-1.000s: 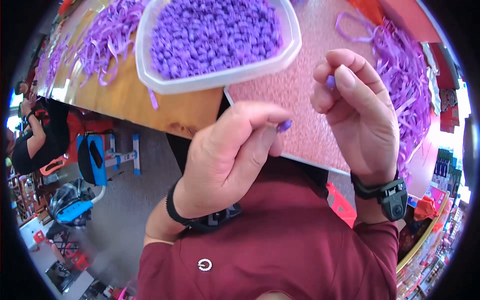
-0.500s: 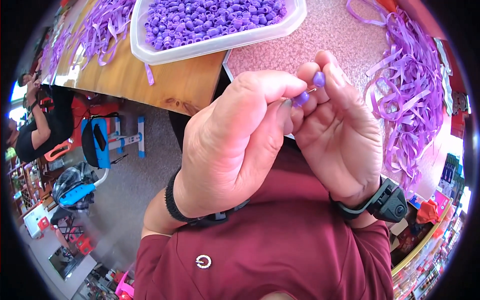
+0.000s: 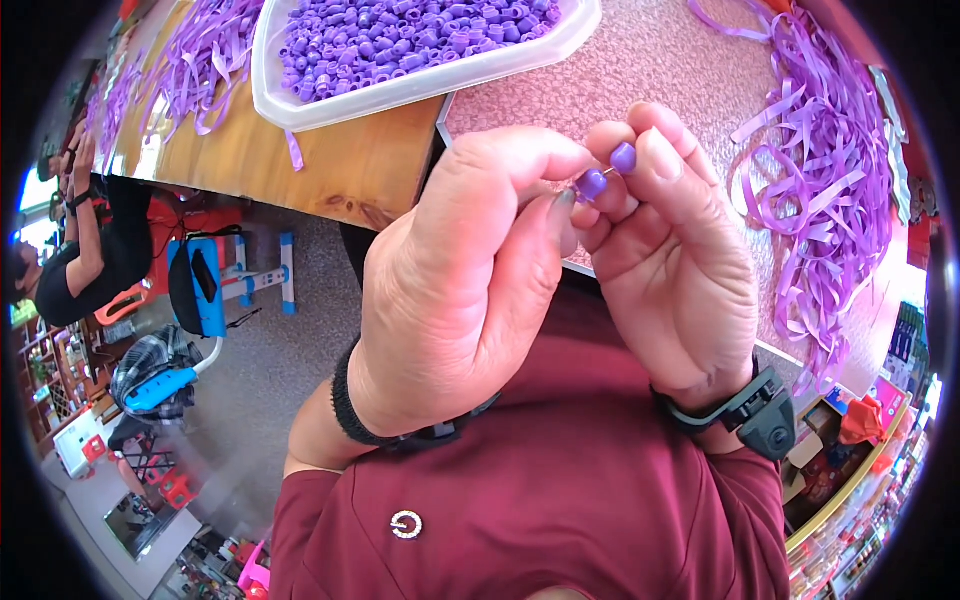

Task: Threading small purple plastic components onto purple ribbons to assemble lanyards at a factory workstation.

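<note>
The table [image 3: 640, 70] runs across the top of the view, part bare wood, part pink speckled mat. On it, up and left of the hands, sits a white tray [image 3: 300, 105] heaped with purple beads [image 3: 400, 40]. Right of the hands a loose pile of purple ribbon [image 3: 820, 180] sprawls over the mat, and more ribbon lies left of the tray.

Both hands are raised just in front of the table edge, over the person's lap and dark red shirt [image 3: 560, 520]. The left hand [image 3: 460, 300] has its grip pressed together, thumb and forefinger pinching something thin, seemingly a pin or wire end, though it is too small to tell. The right hand [image 3: 680, 270] pinches two purple beads [image 3: 608, 170] at its fingertips, touching the left hand's fingertips.

The risk, as I judge it, lies in that tiny meeting point. The beads are small and smooth, so a slight slackening of either pinch could let one drop onto the lap or the floor below. A tilted bead could also miss the thin end and slide off.
</note>
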{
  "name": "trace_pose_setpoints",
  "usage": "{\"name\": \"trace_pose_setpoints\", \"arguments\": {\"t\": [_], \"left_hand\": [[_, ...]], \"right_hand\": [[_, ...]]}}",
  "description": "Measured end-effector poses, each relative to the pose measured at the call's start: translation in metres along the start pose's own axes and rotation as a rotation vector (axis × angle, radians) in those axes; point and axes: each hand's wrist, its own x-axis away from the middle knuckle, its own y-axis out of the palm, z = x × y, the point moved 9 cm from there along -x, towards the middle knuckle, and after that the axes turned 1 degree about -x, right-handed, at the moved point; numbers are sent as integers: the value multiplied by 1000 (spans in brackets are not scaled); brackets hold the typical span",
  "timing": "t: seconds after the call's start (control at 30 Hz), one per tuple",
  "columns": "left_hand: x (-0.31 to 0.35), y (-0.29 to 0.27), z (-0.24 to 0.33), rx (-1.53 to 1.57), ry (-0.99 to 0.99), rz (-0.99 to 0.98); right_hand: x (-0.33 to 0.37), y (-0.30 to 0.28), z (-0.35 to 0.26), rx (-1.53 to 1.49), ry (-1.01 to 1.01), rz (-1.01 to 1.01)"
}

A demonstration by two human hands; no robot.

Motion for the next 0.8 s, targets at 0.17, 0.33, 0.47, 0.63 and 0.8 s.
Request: {"name": "trace_pose_setpoints", "arguments": {"t": [0.17, 0.33, 0.47, 0.63, 0.8], "left_hand": [[2, 2, -7, 28, -122, 9], [3, 6, -14, 57, -162, -46], [5, 11, -19, 184, -239, -78], [9, 12, -18, 230, -310, -133], [4, 14, -18, 167, -122, -91]], "right_hand": [[4, -3, -9, 235, -225, 58], [11, -2, -24, 502, -466, 38], [12, -4, -21, 491, -457, 8], [12, -5, -18, 472, -460, -17], [12, -8, -10, 452, -345, 33]]}}
